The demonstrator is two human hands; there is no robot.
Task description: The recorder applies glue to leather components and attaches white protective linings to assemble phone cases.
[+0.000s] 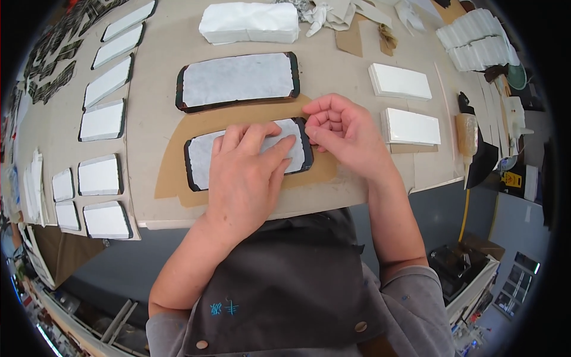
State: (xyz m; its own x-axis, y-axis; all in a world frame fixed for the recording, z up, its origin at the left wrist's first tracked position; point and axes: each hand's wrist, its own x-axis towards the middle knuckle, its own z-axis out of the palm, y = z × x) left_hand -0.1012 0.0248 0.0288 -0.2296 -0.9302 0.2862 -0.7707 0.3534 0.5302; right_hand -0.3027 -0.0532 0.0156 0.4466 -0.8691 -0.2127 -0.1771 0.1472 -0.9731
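A white rectangular panel with black edging (200, 156) lies at the near middle of the table, on a sheet of brown paper (169, 178). Across the panel rests my left hand (242, 172), its fingers spread and pressing on the white face. At the panel's right end is my right hand (351, 137), fingers curled and the thumb against the black edging. Whatever lies between those fingertips is mostly hidden. Just beyond, a larger white panel with dark patterned edging (239, 80) lies flat.
Several smaller dark-edged white panels (102, 121) line the left side. A white stack (248, 22) stands at the back, beside scraps (351, 38). White blocks (410, 126) sit at the right, near a bottle with amber contents (467, 134). The table's front edge (297, 215) runs before me.
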